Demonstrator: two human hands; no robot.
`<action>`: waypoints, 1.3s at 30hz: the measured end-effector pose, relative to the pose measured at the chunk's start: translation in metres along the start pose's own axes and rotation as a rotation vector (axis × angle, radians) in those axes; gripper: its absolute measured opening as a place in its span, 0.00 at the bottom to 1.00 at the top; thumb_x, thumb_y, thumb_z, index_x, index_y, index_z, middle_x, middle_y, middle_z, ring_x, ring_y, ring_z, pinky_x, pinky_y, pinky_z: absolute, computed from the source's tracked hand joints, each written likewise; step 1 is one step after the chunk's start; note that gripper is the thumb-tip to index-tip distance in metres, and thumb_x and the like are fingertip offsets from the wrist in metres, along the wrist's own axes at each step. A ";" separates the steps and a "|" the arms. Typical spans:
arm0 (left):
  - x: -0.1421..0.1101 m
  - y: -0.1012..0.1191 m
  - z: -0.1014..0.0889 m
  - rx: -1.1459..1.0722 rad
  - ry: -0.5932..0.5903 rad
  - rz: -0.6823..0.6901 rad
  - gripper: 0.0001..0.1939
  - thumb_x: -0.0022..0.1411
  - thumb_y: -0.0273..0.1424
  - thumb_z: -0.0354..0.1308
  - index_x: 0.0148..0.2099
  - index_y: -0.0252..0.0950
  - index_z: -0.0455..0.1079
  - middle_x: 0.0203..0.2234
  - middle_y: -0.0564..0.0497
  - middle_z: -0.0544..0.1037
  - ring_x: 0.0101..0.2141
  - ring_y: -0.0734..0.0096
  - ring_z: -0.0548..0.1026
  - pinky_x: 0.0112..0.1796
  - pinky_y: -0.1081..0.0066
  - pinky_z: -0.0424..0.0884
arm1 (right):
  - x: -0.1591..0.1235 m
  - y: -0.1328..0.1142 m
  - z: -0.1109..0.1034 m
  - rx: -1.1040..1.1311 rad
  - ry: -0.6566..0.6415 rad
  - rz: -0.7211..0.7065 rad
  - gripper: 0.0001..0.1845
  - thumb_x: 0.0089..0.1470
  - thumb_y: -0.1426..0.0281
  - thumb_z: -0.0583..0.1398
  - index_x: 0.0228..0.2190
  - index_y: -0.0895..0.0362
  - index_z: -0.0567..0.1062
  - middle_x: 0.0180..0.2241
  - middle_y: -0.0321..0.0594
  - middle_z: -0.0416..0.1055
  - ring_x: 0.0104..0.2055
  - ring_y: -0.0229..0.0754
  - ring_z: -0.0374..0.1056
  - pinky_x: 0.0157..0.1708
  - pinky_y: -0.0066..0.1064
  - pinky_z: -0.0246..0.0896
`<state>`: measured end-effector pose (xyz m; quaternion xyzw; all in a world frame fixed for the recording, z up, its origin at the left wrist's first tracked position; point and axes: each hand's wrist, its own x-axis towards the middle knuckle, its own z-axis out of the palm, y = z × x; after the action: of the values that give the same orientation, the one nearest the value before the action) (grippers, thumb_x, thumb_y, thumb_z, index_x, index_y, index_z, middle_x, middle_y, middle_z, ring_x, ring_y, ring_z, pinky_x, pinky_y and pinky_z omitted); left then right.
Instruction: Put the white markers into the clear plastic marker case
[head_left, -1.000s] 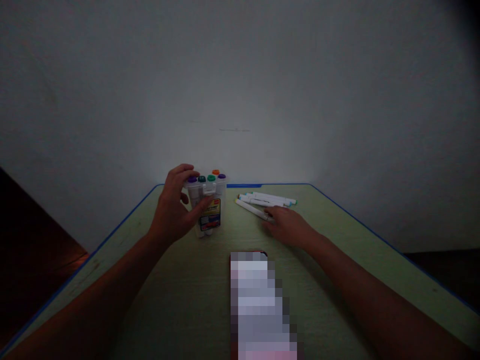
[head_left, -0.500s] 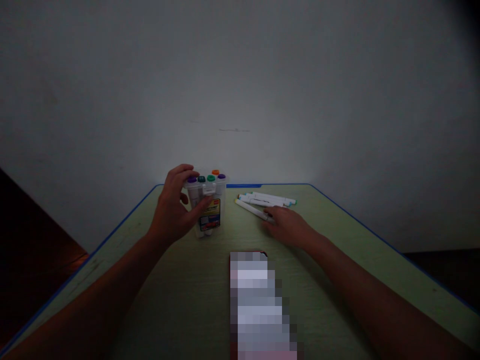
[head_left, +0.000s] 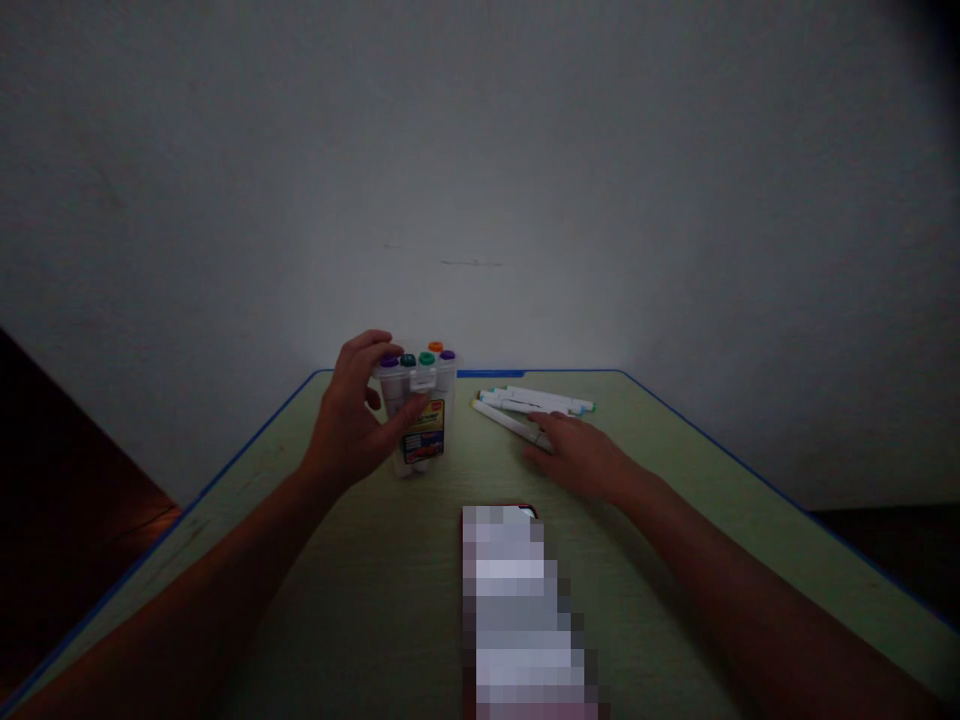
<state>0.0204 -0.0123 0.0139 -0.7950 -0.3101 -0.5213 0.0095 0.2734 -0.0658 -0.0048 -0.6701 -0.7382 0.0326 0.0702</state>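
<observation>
The left hand (head_left: 345, 420) grasps the upright marker case (head_left: 424, 430). Right of it, a yellow-tipped marker (head_left: 506, 424) slants, tip far-left, its near-right end at the right hand (head_left: 581, 452); its grip I cannot tell. Beyond, loose markers (head_left: 551, 398) lie roughly left-to-right.

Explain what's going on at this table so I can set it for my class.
A person's left grip holds a clear marker case upright, with coloured caps showing at its top. The right grip is at the near end of a yellow-tipped marker on the table; whether it is pinched is unclear. More white markers lie bunched just beyond. A blurred, phone-shaped item lies nearer the person.
</observation>
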 end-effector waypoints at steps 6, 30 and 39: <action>0.001 0.001 0.000 -0.006 0.004 -0.004 0.21 0.53 0.33 0.60 0.49 0.36 0.61 0.52 0.42 0.63 0.46 0.62 0.68 0.26 0.74 0.68 | -0.027 -0.020 -0.018 0.039 0.046 -0.095 0.29 0.56 0.61 0.54 0.56 0.62 0.62 0.55 0.54 0.63 0.56 0.54 0.59 0.52 0.45 0.57; 0.000 0.002 0.001 -0.015 0.012 0.017 0.21 0.54 0.34 0.59 0.49 0.36 0.60 0.51 0.41 0.64 0.46 0.60 0.68 0.34 0.66 0.74 | -0.087 -0.052 0.021 0.343 0.224 -0.321 0.21 0.61 0.67 0.47 0.52 0.61 0.66 0.52 0.51 0.67 0.58 0.47 0.58 0.56 0.46 0.57; 0.000 0.002 0.001 -0.014 0.012 0.014 0.21 0.53 0.33 0.60 0.49 0.36 0.60 0.51 0.42 0.64 0.46 0.60 0.68 0.34 0.66 0.74 | -0.092 -0.056 0.015 0.301 0.148 -0.395 0.21 0.61 0.69 0.47 0.54 0.56 0.65 0.55 0.44 0.65 0.62 0.47 0.51 0.60 0.52 0.49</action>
<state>0.0223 -0.0130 0.0142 -0.7939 -0.3010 -0.5282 0.0095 0.2242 -0.1624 -0.0176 -0.4957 -0.8344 0.0785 0.2278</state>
